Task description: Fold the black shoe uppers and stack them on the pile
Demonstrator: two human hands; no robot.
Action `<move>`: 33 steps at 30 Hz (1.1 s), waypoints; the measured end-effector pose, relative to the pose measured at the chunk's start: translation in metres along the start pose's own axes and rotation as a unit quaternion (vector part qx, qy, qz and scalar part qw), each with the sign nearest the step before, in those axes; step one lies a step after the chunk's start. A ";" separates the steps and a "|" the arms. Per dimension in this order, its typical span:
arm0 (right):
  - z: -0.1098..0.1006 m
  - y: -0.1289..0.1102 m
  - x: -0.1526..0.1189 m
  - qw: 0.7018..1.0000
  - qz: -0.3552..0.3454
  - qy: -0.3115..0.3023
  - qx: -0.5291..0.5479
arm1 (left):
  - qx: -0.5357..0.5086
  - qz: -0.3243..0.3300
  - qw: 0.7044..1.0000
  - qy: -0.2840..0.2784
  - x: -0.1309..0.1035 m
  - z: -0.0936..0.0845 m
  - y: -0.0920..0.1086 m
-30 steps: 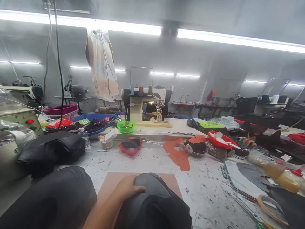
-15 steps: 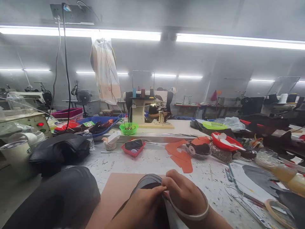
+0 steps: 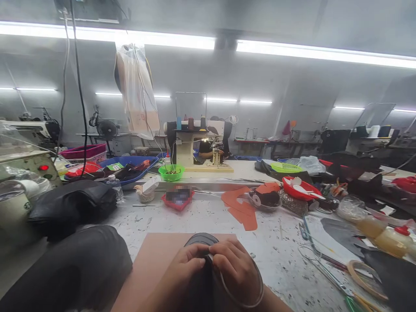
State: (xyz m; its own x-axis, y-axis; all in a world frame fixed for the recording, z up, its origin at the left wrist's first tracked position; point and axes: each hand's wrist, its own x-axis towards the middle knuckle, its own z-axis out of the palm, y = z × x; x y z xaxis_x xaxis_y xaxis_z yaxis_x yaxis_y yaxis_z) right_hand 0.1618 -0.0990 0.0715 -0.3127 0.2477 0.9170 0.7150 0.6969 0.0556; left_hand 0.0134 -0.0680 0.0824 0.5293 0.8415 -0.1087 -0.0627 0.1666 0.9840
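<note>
My left hand (image 3: pixel 186 268) and my right hand (image 3: pixel 235 266) meet at a dark grey, leather-like piece (image 3: pixel 201 292), their fingertips pinching its edge close together. The piece has a rounded, layered far end (image 3: pixel 201 238). Under it lies a flat pinkish-tan board (image 3: pixel 152 260). Fingers cover part of the gripped edge, so what exactly is pinched there is hidden. Around my right wrist hangs a pale bangle (image 3: pixel 260 286). To the left of my left hand rests a folded heap of black leather-like material (image 3: pixel 74 268).
Beyond the hands are a red tray (image 3: pixel 177 204), orange cut pieces (image 3: pixel 242 210), a clear bowl with a black spool (image 3: pixel 266 199) and a red dish (image 3: pixel 299 190). Scissors (image 3: pixel 303 229) and a tape roll (image 3: pixel 367 279) lie right. A sewing machine (image 3: pixel 201 147) stands ahead.
Both hands have shifted left over the board, and the left and right fingertips are now together on the dark piece. The view has turned slightly right and down.
</note>
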 end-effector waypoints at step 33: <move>0.008 -0.011 -0.011 1.000 -0.024 -0.005 0.013 | 0.037 -0.034 0.998 0.034 0.014 -0.012 -0.011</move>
State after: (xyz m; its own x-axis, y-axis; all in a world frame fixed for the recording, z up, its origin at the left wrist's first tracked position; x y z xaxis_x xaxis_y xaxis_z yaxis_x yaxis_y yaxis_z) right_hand 0.1521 -0.1044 0.0573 -0.3531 0.2197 0.9094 0.6825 0.7254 0.0898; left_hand 0.0113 -0.0524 0.0685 0.4709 0.8631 -0.1822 0.0346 0.1884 0.9815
